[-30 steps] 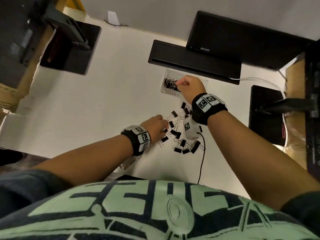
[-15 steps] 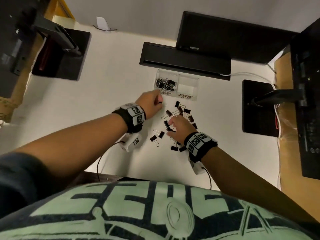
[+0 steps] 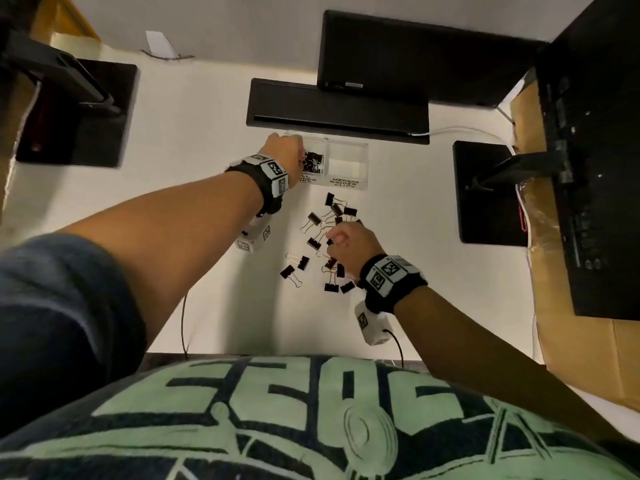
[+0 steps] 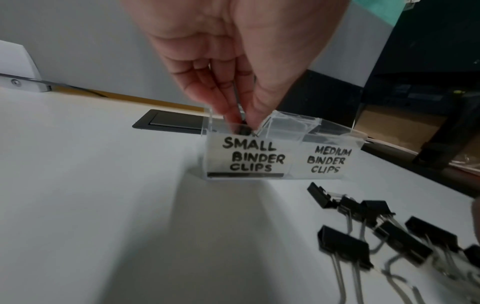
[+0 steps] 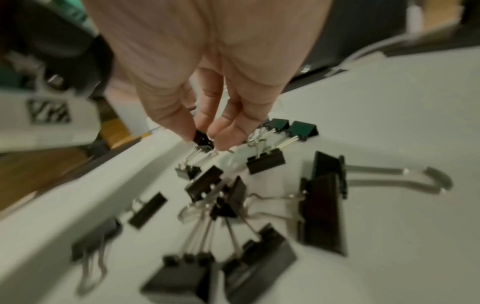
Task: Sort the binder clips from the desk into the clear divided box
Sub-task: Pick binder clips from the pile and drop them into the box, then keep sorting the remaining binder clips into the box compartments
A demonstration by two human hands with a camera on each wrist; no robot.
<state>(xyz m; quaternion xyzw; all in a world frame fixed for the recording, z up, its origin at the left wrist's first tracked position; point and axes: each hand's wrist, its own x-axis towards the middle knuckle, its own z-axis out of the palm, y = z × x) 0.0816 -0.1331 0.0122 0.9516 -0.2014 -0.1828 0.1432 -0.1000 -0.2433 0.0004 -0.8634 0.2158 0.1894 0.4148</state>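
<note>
The clear divided box (image 3: 344,183) stands on the white desk, labelled for small clips on the left and medium clips (image 4: 324,162) on the right. Small black clips (image 3: 313,162) lie in the left compartment; the right one looks empty. My left hand (image 3: 284,150) hovers over the left compartment and pinches a small binder clip (image 4: 242,129) by its wire handle, the clip dipping inside. Loose black binder clips (image 3: 313,218) of both sizes lie scattered in front of the box. My right hand (image 3: 341,240) is over this pile and pinches a small clip (image 5: 202,139) just above the desk.
A black bar-shaped device (image 3: 337,109) lies right behind the box, with a monitor (image 3: 415,57) beyond it. Black stand bases sit at the left (image 3: 79,112) and right (image 3: 485,192). Cardboard (image 3: 571,358) borders the desk's right side.
My left hand went from the pile up to the box's left compartment with a clip. My right hand came back from the box to the pile and took hold of a small clip.
</note>
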